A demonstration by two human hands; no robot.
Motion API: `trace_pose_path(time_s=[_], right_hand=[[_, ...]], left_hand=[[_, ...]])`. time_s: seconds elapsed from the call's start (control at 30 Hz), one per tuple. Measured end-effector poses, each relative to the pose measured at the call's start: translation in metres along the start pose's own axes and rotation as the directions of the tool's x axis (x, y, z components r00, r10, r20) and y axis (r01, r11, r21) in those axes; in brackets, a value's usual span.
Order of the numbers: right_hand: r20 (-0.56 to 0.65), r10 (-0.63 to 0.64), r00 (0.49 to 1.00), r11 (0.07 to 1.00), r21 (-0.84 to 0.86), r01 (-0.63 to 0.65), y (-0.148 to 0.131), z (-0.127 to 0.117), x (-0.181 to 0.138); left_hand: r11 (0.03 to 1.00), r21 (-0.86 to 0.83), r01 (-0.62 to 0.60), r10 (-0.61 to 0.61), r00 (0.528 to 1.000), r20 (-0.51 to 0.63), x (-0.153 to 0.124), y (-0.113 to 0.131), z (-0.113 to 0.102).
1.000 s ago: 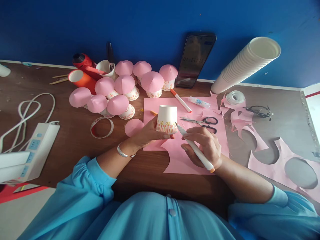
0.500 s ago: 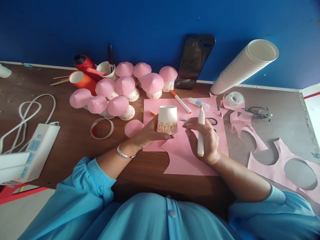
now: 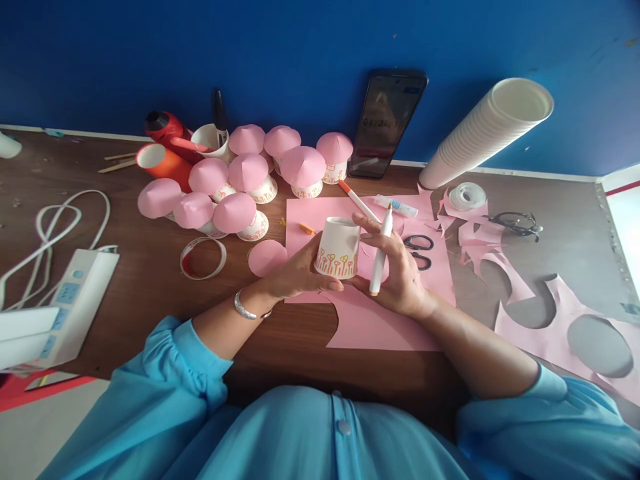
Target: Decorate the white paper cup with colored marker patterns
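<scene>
An upturned white paper cup (image 3: 339, 246) with orange drawings round its rim is held between both hands above a pink paper sheet (image 3: 320, 212). My left hand (image 3: 295, 273) grips the cup from the left and below. My right hand (image 3: 393, 267) touches the cup's right side and also holds a white marker (image 3: 380, 252), tip pointing up. Scissors (image 3: 419, 250) lie just right of my right hand.
Several pink-topped cup mushrooms (image 3: 235, 180) cluster at the back left beside red cups (image 3: 160, 157). A phone (image 3: 387, 120) leans on the blue wall. A stack of paper cups (image 3: 485, 133), tape rolls (image 3: 467, 195), glue (image 3: 397, 205), a second marker (image 3: 356, 198), glasses (image 3: 517, 223), pink scraps (image 3: 560, 320) and a power strip (image 3: 75, 287) lie around.
My right hand swung the marker upright, away from the cup's rim, then moved left against the cup. The cup has tilted slightly. My left hand kept its grip.
</scene>
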State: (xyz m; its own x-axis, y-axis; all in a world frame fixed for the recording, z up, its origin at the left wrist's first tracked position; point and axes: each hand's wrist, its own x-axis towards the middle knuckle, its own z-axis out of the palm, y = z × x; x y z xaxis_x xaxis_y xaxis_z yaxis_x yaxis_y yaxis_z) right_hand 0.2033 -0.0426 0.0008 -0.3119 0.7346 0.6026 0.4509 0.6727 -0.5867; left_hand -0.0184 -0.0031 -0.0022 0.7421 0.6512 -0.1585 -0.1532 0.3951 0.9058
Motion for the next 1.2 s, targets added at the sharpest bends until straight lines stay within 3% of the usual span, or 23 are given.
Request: trace_pose_path(time_s=[0.17,0.4,0.6,0.77,0.87,1.0,1.1,1.2], right_hand=[[0.011,0.093,0.996,0.992,0.085,-0.094,0.003,-0.002,0.000],[-0.064,0.074,0.995,0.983,0.170,-0.062,0.008,0.002,-0.002],[-0.156,0.212,0.965,0.958,0.229,-0.174,0.009,0.001,-0.009],[-0.268,0.213,0.940,0.973,0.146,-0.179,0.010,-0.002,-0.006],[-0.282,0.270,0.921,0.958,0.179,-0.226,0.010,-0.004,-0.002],[-0.251,0.451,0.856,0.848,0.421,-0.323,0.008,-0.004,0.002],[-0.222,0.560,0.798,0.744,0.558,-0.367,0.009,-0.003,0.004],[-0.208,0.591,0.779,0.713,0.586,-0.384,0.010,-0.001,0.005]], left_hand=[[0.998,0.051,-0.042,0.043,0.998,-0.037,-0.002,0.001,-0.001],[0.984,0.131,-0.120,0.140,0.977,-0.159,0.001,-0.005,-0.003],[0.990,-0.048,-0.129,0.123,0.985,-0.119,0.000,-0.003,-0.002],[0.980,-0.124,-0.155,0.146,0.986,-0.082,0.000,-0.001,-0.001],[0.981,-0.043,-0.187,0.179,0.974,-0.141,0.000,-0.005,-0.005],[0.948,0.228,-0.222,0.281,0.920,-0.273,0.000,-0.013,-0.009],[0.884,0.386,-0.264,0.385,0.879,-0.282,0.002,-0.016,-0.008],[0.832,0.469,-0.296,0.450,0.855,-0.257,0.005,-0.017,-0.005]])
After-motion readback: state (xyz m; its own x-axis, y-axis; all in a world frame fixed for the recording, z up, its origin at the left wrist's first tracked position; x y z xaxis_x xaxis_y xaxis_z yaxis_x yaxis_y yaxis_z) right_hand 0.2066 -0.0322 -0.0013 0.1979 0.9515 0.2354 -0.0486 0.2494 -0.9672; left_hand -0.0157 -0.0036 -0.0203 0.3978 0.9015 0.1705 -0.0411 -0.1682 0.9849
